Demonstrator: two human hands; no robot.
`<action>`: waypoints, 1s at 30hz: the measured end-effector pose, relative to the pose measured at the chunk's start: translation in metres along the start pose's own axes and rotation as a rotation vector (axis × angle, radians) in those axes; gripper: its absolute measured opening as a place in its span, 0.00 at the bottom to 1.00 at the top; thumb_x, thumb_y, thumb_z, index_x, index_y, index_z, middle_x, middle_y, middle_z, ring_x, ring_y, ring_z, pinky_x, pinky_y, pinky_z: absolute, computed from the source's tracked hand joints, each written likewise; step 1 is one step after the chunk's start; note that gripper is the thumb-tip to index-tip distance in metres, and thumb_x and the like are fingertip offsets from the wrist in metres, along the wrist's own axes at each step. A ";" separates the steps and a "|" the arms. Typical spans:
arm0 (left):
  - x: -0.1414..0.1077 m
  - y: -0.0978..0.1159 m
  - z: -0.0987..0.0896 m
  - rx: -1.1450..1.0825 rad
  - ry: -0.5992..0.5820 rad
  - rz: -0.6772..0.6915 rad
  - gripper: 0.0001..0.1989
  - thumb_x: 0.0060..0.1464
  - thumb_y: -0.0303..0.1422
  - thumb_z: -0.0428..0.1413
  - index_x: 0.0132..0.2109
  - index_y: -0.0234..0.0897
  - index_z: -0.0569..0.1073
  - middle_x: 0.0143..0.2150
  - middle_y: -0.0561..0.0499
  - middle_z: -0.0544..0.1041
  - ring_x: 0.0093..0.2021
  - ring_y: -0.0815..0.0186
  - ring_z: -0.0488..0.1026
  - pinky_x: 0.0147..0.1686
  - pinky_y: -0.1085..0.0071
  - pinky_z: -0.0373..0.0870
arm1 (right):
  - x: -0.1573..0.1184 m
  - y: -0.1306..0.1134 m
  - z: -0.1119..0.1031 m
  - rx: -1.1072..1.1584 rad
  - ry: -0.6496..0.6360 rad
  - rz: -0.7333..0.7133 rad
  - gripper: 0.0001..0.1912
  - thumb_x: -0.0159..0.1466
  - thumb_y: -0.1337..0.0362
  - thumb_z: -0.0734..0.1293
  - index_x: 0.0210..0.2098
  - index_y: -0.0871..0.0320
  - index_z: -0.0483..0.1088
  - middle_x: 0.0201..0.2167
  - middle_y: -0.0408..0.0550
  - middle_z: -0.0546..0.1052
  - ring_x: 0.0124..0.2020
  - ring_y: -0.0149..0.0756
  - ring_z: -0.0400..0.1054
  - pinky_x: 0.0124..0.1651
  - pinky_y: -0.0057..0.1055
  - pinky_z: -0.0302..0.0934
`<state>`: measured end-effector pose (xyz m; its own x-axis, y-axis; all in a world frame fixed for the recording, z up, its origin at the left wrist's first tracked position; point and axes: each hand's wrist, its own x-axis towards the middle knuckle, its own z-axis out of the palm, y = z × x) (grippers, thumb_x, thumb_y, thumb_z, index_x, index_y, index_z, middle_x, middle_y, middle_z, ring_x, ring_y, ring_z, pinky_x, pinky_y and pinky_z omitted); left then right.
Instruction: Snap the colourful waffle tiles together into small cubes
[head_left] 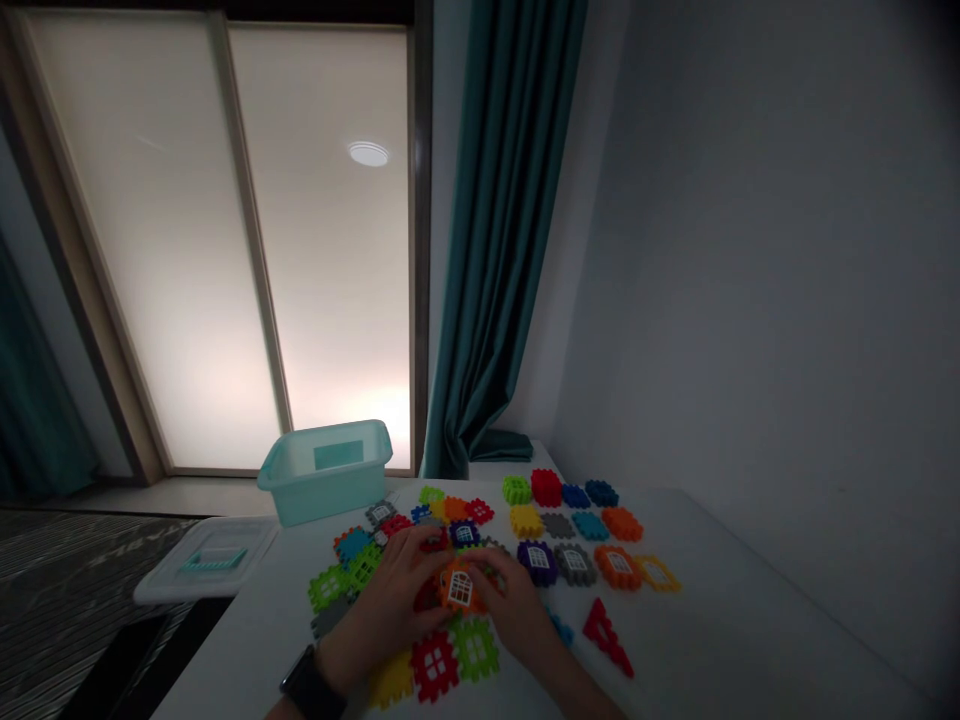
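Both hands close on an orange toothed building tile (448, 600) with a white window piece in its middle. My left hand (401, 580), a dark watch on its wrist, grips the tile from the left. From the right, my right hand (508, 595) has its fingers on the opposite edge. Beneath and around them lies a loose spread of tiles. Nearest are a red tile (435, 666), a lime green tile (475, 648) and a purple tile with a white window (465, 534). My left hand and forearm partly hide a yellow tile (391, 680).
Sorted stacks stand in rows at right, among them a red stack (546, 488) and an orange window stack (618, 567). A red triangular piece (607, 638) lies nearer. A teal bin (330, 490) stands at back left beside its lid (210, 558), near the white table's left edge.
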<state>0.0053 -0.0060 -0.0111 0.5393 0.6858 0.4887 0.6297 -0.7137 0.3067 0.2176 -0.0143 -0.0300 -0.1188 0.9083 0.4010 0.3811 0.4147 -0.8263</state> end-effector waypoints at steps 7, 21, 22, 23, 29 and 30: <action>0.000 -0.011 -0.001 0.023 0.093 -0.055 0.23 0.53 0.40 0.66 0.55 0.46 0.73 0.59 0.43 0.69 0.60 0.46 0.64 0.59 0.49 0.67 | -0.003 -0.010 -0.009 -0.240 0.000 -0.265 0.14 0.69 0.63 0.61 0.53 0.51 0.71 0.52 0.51 0.75 0.55 0.45 0.69 0.59 0.44 0.65; -0.002 -0.014 -0.002 -0.004 0.137 -0.085 0.21 0.55 0.41 0.64 0.55 0.44 0.73 0.58 0.42 0.69 0.60 0.46 0.66 0.59 0.50 0.68 | -0.003 0.003 -0.010 -0.535 -0.057 -0.467 0.16 0.69 0.71 0.61 0.52 0.48 0.70 0.54 0.51 0.73 0.56 0.45 0.68 0.57 0.47 0.67; -0.002 -0.014 -0.002 -0.009 0.137 -0.086 0.22 0.55 0.40 0.65 0.55 0.44 0.73 0.58 0.42 0.68 0.60 0.46 0.66 0.59 0.50 0.68 | -0.003 0.003 -0.010 -0.547 -0.056 -0.474 0.16 0.69 0.71 0.61 0.52 0.48 0.71 0.53 0.51 0.74 0.56 0.45 0.69 0.56 0.47 0.68; -0.002 -0.015 -0.001 -0.016 0.138 -0.089 0.22 0.54 0.40 0.65 0.55 0.44 0.74 0.58 0.42 0.68 0.60 0.46 0.66 0.59 0.49 0.67 | -0.003 0.003 -0.010 -0.559 -0.053 -0.488 0.16 0.69 0.70 0.61 0.52 0.48 0.71 0.53 0.51 0.74 0.55 0.45 0.69 0.56 0.47 0.68; 0.000 -0.012 -0.003 -0.118 0.147 -0.135 0.22 0.52 0.37 0.66 0.54 0.44 0.75 0.59 0.43 0.68 0.60 0.48 0.66 0.60 0.51 0.67 | -0.002 -0.003 -0.012 -0.603 0.064 -0.661 0.14 0.71 0.70 0.60 0.51 0.51 0.71 0.51 0.52 0.76 0.53 0.43 0.71 0.55 0.46 0.69; 0.000 -0.012 -0.003 -0.141 0.148 -0.141 0.22 0.52 0.37 0.66 0.54 0.44 0.75 0.60 0.43 0.67 0.61 0.48 0.66 0.60 0.52 0.67 | -0.001 -0.005 -0.013 -0.612 0.076 -0.688 0.13 0.71 0.69 0.60 0.51 0.52 0.71 0.51 0.53 0.76 0.53 0.42 0.71 0.56 0.46 0.69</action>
<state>-0.0035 0.0019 -0.0122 0.3572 0.7590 0.5443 0.6028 -0.6325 0.4864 0.2278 -0.0181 -0.0218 -0.4466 0.4575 0.7689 0.6696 0.7409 -0.0520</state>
